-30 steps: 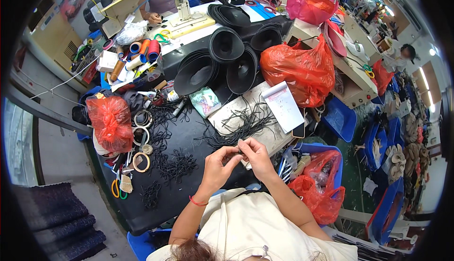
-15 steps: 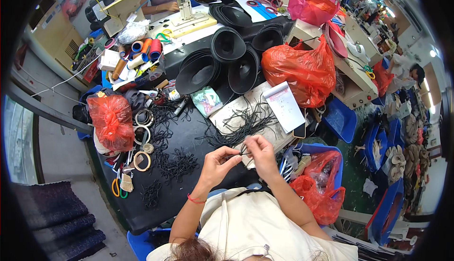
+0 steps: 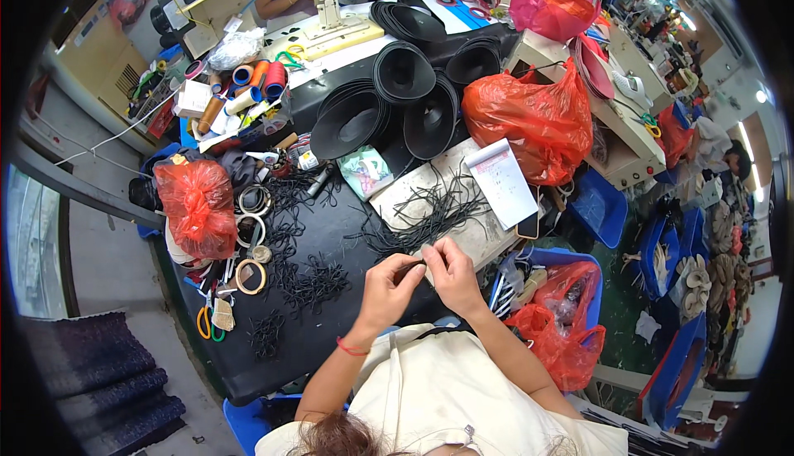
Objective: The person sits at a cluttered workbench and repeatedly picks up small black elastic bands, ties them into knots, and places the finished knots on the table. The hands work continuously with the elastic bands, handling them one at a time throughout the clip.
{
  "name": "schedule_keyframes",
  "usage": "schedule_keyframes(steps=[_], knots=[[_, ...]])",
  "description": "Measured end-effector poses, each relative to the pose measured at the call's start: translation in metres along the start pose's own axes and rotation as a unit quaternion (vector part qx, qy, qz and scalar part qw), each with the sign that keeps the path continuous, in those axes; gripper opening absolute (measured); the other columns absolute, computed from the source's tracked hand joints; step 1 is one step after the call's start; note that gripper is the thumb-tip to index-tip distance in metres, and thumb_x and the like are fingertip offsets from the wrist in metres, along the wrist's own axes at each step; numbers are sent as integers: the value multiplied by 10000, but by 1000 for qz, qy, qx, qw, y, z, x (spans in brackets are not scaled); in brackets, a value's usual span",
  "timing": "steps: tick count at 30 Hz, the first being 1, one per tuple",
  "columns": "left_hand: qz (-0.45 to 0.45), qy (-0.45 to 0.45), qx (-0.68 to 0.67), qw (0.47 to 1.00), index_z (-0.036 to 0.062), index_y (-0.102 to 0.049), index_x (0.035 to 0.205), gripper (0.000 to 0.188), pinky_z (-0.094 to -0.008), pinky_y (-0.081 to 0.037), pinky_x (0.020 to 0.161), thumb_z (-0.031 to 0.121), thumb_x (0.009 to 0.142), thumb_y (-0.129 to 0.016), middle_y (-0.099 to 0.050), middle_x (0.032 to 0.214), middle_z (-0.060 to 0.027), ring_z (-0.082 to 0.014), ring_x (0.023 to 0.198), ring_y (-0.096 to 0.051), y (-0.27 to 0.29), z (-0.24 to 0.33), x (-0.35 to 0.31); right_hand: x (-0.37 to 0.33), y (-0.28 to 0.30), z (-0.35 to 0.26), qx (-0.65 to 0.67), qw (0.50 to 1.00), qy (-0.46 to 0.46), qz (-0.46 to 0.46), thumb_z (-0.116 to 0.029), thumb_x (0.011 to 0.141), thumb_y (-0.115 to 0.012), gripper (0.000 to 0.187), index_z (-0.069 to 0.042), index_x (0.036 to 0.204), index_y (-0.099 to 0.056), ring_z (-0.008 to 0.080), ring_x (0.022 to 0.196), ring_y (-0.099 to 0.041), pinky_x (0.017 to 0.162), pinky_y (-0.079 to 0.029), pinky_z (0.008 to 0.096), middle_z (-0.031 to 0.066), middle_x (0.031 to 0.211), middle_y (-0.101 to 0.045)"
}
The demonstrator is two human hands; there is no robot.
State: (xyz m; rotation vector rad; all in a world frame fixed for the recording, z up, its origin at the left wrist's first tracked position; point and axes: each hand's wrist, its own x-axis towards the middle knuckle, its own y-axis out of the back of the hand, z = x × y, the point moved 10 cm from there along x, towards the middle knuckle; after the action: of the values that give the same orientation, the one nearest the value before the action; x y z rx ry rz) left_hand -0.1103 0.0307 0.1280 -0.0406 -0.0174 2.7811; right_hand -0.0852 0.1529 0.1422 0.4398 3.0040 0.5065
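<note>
My left hand [image 3: 387, 291] and my right hand [image 3: 452, 276] meet fingertip to fingertip over the near edge of the black table. Pinched in both is a thin black cord [image 3: 413, 266], mostly hidden by the fingers. Just beyond them, a loose heap of straight black cords [image 3: 430, 218] lies on a pale board [image 3: 488, 245]. To the left of my hands are small looped or knotted black cords [image 3: 313, 284] in a pile, with a smaller cluster [image 3: 266, 334] nearer to me.
Stacked black oval pieces [image 3: 347, 125] stand behind the board. A notepad [image 3: 503, 183] and a phone [image 3: 528, 226] lie at its right. Red plastic bags [image 3: 197, 208] and tape rolls [image 3: 251, 276] line the left side. A blue bin [image 3: 591, 291] holds red bags at right.
The fingertips of my right hand have come down and closed against those of the left. A loop of cord that showed between the hands is now mostly covered.
</note>
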Motion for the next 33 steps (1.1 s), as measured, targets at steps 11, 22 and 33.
schedule_keyframes(steps=[11, 22, 33], knots=[[94, -19, 48, 994, -18, -609, 832, 116, -207, -398, 518, 98, 827, -606, -583, 656, -17, -49, 573, -492, 0, -7, -1, 9, -2, 49, 305, 933, -189, -9, -204, 895, -539, 170, -50, 825, -552, 44, 582, -424, 539, -359, 196, -21, 657, -484], [-2, 69, -60, 996, -41, -605, 862, 163, -190, -432, 568, 120, 843, -609, -595, 718, -15, -62, 626, -536, -13, -26, -7, 2, 3, 25, 135, 990, -44, 0, -170, 850, -601, 213, -39, 697, -529, 25, 534, -363, 473, -291, 202, -47, 585, -449], [51, 41, -47, 997, -24, -609, 831, 132, -199, -409, 535, 104, 850, -584, -583, 674, -19, -54, 598, -516, -3, -23, -7, 14, 5, 27, 251, 964, -87, 25, -222, 857, -604, 193, -30, 847, -586, 23, 600, -459, 526, -374, 185, -19, 689, -545]])
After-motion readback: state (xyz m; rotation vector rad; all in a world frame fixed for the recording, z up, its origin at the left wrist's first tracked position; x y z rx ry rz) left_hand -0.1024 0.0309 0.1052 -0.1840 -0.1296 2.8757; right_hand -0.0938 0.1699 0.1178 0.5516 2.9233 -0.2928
